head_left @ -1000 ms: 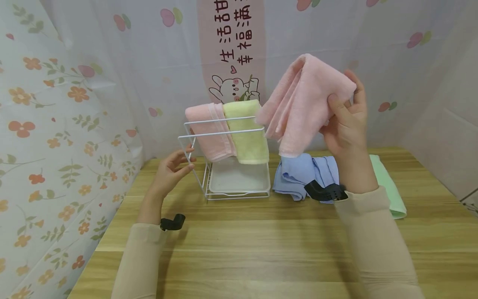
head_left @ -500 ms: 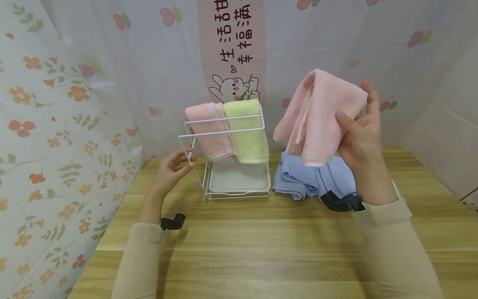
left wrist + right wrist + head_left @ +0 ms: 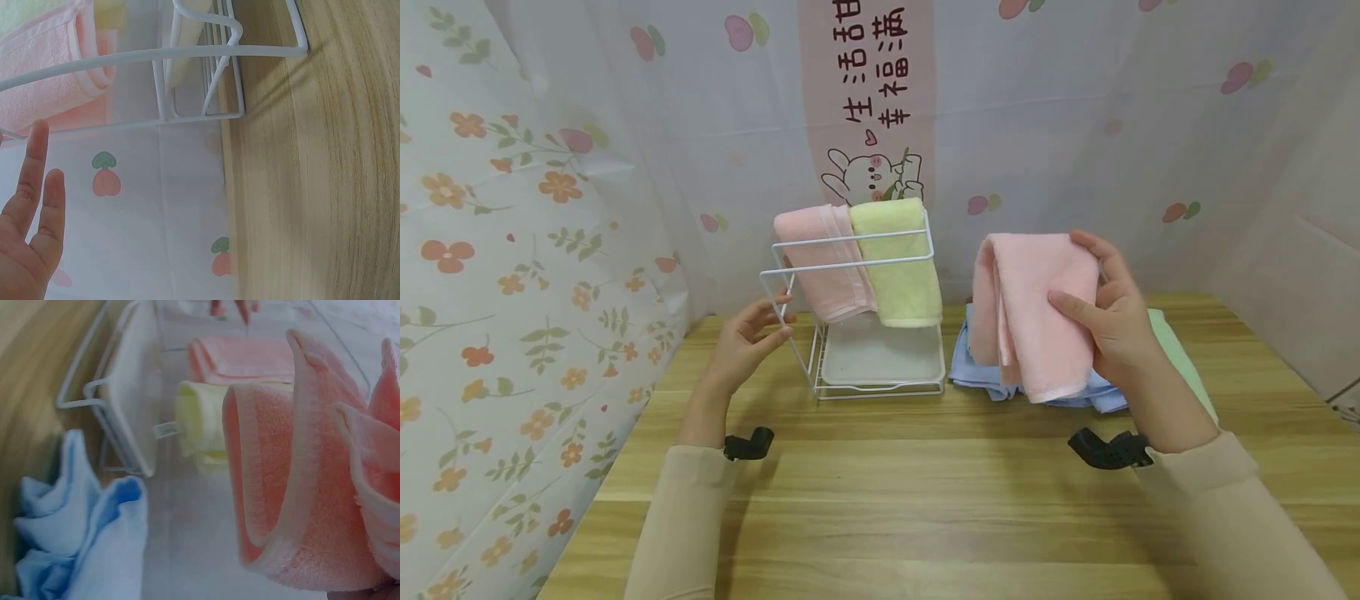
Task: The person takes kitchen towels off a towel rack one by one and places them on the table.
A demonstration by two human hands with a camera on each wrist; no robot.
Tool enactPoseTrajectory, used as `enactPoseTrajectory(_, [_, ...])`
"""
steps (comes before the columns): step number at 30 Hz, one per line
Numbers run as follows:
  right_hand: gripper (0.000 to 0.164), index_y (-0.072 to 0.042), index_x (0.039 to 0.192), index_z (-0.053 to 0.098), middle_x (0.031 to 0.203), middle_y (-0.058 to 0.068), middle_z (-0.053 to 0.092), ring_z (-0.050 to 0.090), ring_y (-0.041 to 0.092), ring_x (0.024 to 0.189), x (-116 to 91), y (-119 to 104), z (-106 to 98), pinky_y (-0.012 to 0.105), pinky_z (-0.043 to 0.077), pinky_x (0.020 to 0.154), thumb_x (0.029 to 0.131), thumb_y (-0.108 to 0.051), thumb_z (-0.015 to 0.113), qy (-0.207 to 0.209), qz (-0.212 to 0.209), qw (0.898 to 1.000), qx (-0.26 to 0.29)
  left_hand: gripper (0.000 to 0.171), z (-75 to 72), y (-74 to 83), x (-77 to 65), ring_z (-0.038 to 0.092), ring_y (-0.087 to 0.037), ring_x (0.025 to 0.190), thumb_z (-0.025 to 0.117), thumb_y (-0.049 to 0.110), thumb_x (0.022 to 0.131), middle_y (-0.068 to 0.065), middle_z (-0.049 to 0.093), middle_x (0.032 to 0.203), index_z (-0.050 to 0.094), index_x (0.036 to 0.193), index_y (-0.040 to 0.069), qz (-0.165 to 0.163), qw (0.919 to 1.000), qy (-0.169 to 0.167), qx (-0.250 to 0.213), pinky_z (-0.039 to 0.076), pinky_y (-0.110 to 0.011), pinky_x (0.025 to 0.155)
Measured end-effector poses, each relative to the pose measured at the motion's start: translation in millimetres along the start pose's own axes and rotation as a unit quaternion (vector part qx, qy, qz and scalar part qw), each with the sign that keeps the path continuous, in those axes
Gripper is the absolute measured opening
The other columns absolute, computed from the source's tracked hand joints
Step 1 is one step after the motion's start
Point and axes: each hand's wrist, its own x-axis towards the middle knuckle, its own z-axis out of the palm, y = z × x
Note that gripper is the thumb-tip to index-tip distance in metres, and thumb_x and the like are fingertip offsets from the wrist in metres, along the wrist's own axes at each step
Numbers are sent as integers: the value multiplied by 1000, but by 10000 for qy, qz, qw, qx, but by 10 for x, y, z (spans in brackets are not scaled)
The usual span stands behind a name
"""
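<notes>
My right hand [image 3: 1123, 333] pinches a folded pink towel [image 3: 1037, 308], thumb in front and fingers behind, in front of the blue towels. The right wrist view shows the pink towel's folds [image 3: 312, 506] up close. My left hand [image 3: 737, 346] holds the left upright of a white wire rack [image 3: 850, 268] between thumb and fingers; two straight fingers [image 3: 34, 169] show near a bar in the left wrist view. Over the rack's top hang a pink towel [image 3: 820, 250] on the left and a yellow-green towel [image 3: 898, 283] beside it.
A white tray [image 3: 880, 358] sits in the rack's base. Crumpled blue towels [image 3: 94, 544] lie on the wooden table [image 3: 880, 483] right of the rack. Partly behind the right forearm lies a light green towel [image 3: 1180, 358]. A printed curtain [image 3: 1037, 125] hangs behind.
My right hand has lowered the pink towel and drawn it to the right, from beside the rack's top to in front of the blue towels. My left hand stays at the rack.
</notes>
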Motion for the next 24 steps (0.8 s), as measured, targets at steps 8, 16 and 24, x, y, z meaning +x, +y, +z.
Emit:
enactPoseTrajectory(8, [70,-27,151,32,135,0,36,45,16,113,-197,148,-25,28,60,72,95,6,58,-360,971,9897,-993,43,11,5,-7,58,-25,118,64,5,95,-5,38,159,57,135,19,60,10000,0,-48,52,-21,94])
enactPoseTrajectory(16, [73,-29,151,28,134,3,35,57,13,104,-404,290,-15,37,62,71,95,0,63,-691,1762,9682,-1634,44,18,2,-3,57,-30,117,64,2,95,-10,37,159,58,134,23,200,9996,-20,-183,53,-20,94])
enactPoseTrajectory(24, [75,-26,153,23,132,8,42,60,13,104,-555,425,-40,40,62,73,95,-2,63,-1059,2231,9557,-1604,44,16,-5,-8,57,-30,118,64,3,95,-10,36,160,58,135,21,195,9996,-52,-212,52,-19,95])
